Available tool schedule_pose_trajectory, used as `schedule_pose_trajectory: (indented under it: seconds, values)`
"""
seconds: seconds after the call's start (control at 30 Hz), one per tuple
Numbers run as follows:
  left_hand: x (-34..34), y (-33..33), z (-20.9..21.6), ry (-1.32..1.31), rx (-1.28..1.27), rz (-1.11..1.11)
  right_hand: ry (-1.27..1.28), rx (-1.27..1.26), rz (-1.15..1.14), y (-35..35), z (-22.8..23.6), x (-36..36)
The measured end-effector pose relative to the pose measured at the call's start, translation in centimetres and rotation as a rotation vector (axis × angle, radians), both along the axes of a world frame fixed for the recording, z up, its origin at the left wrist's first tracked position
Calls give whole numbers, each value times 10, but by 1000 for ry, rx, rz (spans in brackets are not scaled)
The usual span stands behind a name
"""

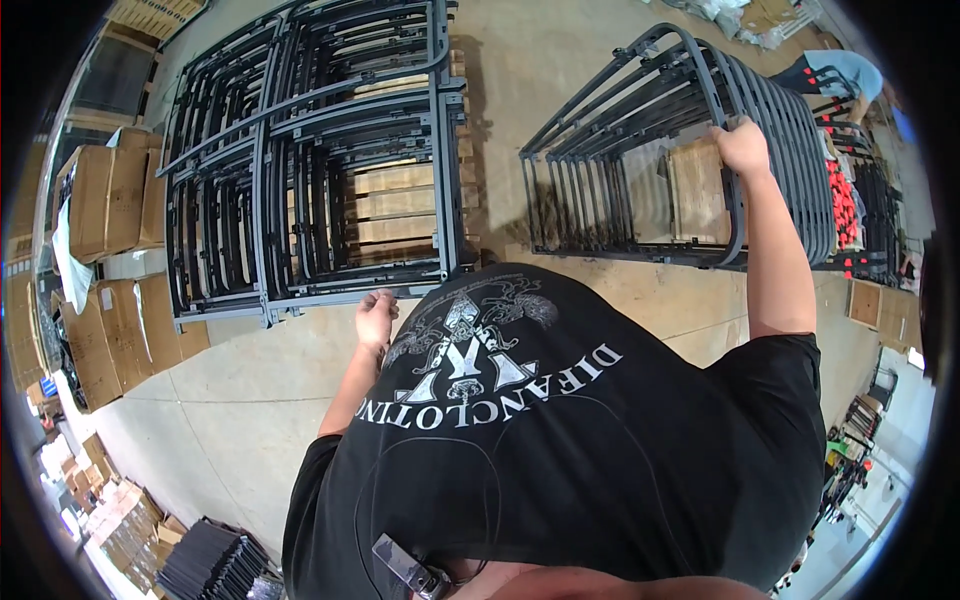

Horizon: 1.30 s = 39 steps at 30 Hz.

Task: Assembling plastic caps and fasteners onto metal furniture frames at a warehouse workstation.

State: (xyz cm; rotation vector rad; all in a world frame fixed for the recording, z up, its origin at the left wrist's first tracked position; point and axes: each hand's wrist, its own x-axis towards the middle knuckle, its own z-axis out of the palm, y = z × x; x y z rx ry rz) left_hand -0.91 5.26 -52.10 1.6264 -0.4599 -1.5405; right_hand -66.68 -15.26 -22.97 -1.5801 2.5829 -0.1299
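A stack of black metal frames (262,210) lies flat on a wooden pallet at the left. My left hand (375,318) is at its near rail, with the fingers curled against the rail's edge. To the right, a row of black metal frames with rounded corners (790,150) stands upright, one behind another. My right hand (742,147) is closed around the upper bar of the nearest of these frames, my arm stretched out. The undersides of the fingers of both hands are partly hidden.
Cardboard boxes (108,200) stand along the left side. A wooden pallet (395,205) shows through the flat frames. At the far right a person in a light blue shirt (850,75) bends over near red-tipped parts (842,205). Dark folded pieces (215,560) lie at the lower left.
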Motion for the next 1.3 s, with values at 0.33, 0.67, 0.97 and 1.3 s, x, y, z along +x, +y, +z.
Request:
schedule_pose_trajectory:
  seconds: [0.33, 0.67, 0.97, 1.3]
  values:
    - [22, -37, -14, 17, -80, -11, -83, -168, 316, -23, 46, 98]
    - [9, -50, -12, -86, 40, 194, -721, 366, 557, -247, -100, 211]
    - [-49, -14, 30, -324, 368, 530, -1151, 233, 14, -535, -287, 319]
    - [-140, 17, 31, -519, 641, 314, -1402, 270, -295, -624, -310, 349]
